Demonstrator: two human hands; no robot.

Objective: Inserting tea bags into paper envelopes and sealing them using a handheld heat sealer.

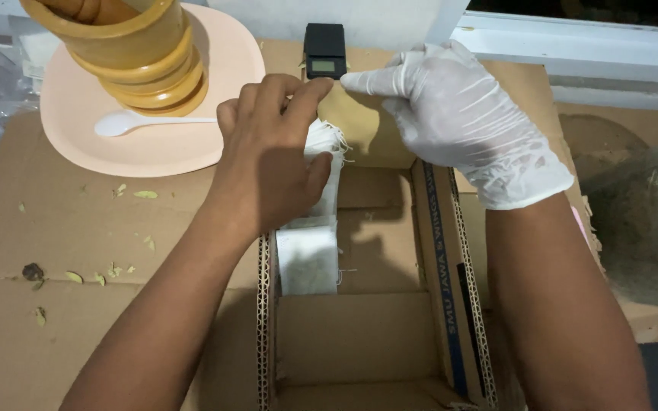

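left hand (268, 152) bare, pinching white pouches (321, 190) upright so we keep them filed in cardboard box (451, 289) | right hand (458, 114) gloved, holds nothing, forefinger meets left fingertips | scale (324, 50) just behind

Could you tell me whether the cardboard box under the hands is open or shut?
Open: the cardboard box shows its inside, with a white pouch leaning on its wall.
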